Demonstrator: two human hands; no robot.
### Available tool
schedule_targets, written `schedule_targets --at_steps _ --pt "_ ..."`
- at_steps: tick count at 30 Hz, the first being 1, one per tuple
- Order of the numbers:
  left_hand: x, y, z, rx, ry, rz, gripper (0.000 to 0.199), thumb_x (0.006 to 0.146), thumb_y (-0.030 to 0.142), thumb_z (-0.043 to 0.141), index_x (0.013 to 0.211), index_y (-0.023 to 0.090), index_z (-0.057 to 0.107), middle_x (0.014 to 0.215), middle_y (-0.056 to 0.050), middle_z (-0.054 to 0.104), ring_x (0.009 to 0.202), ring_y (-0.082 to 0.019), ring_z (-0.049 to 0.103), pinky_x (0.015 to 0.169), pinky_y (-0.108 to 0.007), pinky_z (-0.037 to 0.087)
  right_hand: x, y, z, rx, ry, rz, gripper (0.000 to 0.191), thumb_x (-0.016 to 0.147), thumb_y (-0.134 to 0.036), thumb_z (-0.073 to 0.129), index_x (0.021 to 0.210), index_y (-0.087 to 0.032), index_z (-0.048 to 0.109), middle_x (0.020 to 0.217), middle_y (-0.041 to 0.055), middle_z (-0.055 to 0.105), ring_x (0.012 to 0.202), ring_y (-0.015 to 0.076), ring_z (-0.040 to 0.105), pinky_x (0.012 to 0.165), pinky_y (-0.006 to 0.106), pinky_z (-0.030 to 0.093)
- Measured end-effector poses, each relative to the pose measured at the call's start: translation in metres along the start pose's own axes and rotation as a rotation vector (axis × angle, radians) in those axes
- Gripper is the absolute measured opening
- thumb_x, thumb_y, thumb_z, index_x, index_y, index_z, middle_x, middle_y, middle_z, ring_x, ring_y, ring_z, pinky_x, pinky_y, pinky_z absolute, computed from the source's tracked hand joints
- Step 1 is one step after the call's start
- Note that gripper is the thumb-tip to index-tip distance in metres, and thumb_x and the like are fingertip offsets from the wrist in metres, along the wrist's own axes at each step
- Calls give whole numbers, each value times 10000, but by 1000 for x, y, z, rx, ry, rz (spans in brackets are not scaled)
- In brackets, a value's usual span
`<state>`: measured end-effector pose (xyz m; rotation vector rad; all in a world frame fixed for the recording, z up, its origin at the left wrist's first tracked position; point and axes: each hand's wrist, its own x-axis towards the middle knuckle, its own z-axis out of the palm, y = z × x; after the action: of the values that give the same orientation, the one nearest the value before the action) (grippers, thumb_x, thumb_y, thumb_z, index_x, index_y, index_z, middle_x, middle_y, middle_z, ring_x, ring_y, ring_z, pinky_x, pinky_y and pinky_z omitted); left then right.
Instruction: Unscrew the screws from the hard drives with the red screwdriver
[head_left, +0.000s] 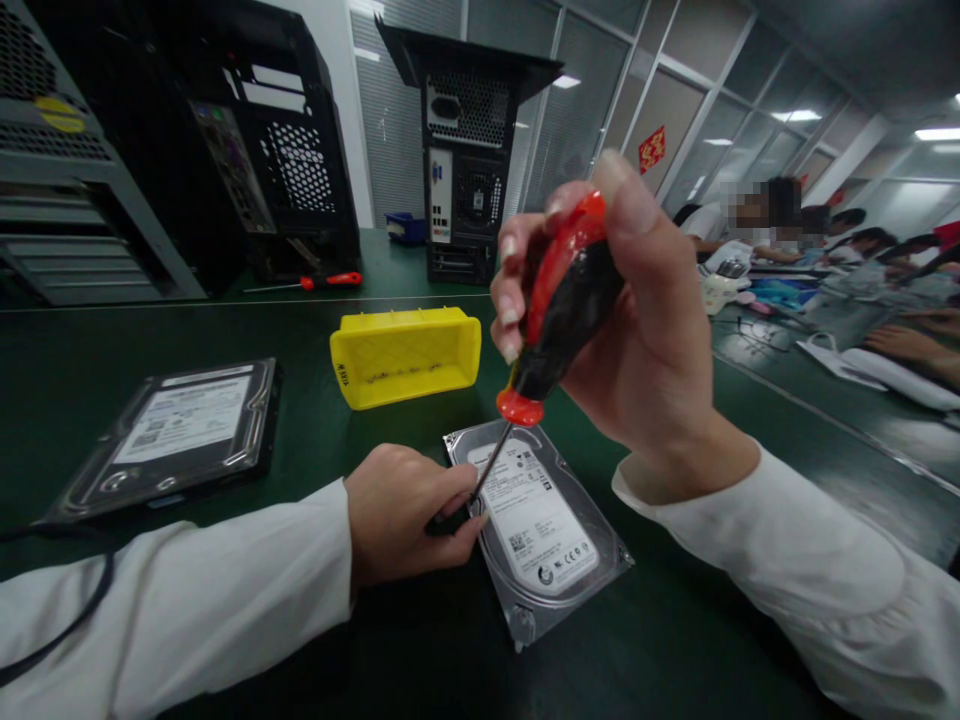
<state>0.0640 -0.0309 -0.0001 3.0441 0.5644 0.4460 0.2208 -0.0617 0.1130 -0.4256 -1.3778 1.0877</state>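
Observation:
My right hand (645,320) is wrapped round the red and black handle of a screwdriver (566,310). The shaft slants down to the left, and its tip ends at the fingers of my left hand (409,515). Those fingers are pinched together over the left edge of a hard drive (540,520), around the screwdriver tip. Something dark shows between thumb and forefinger, too hidden to name. The drive lies flat on the green table, its white label up.
Left of my hands lies a second hard drive (184,430). A yellow bin (409,355) with small dark bits in it stands beyond my left hand. Farther back are another screwdriver (330,282), a black computer tower (469,160) and opened computer cases (292,150). People sit at the far right.

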Motion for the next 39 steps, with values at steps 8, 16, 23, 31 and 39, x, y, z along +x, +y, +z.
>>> schedule_targets --at_steps 8,16,23,31,39 --pt "0 0 2 18 26 9 192 784 330 458 640 210 415 494 41 531 416 -139 505 427 -253 237 2 4 0 -31 -11 -85 193 822 -336 531 776 -217 386 571 -76 452 391 49 415 390 161 351" --pt "1 1 -1 3 -5 3 195 789 321 469 641 208 409 498 39 532 423 -145 512 426 -251 241 -2 -6 -1 -47 -21 17 370 945 -263 132 754 -188 440 612 -7 458 473 89 440 475 209 391" --pt "0 1 0 16 -4 -3 181 786 319 470 647 207 437 504 37 544 432 -148 528 432 -256 246 -1 -7 -6 12 -64 76 417 948 -297 119 784 -189 486 678 9 477 547 110 483 549 252 433" --pt "1 1 -1 9 12 -12 184 780 318 472 637 204 444 497 37 542 434 -139 521 437 -255 232 0 -2 -5 23 20 33 200 889 -316 410 761 -197 507 706 -3 552 548 98 557 528 241 489" --pt "1 1 1 -2 27 3 208 785 324 467 623 204 416 482 45 522 418 -130 503 434 -255 219 3 4 -10 33 -16 -54 208 859 -347 460 726 -199 401 516 -71 420 378 45 394 392 162 332"
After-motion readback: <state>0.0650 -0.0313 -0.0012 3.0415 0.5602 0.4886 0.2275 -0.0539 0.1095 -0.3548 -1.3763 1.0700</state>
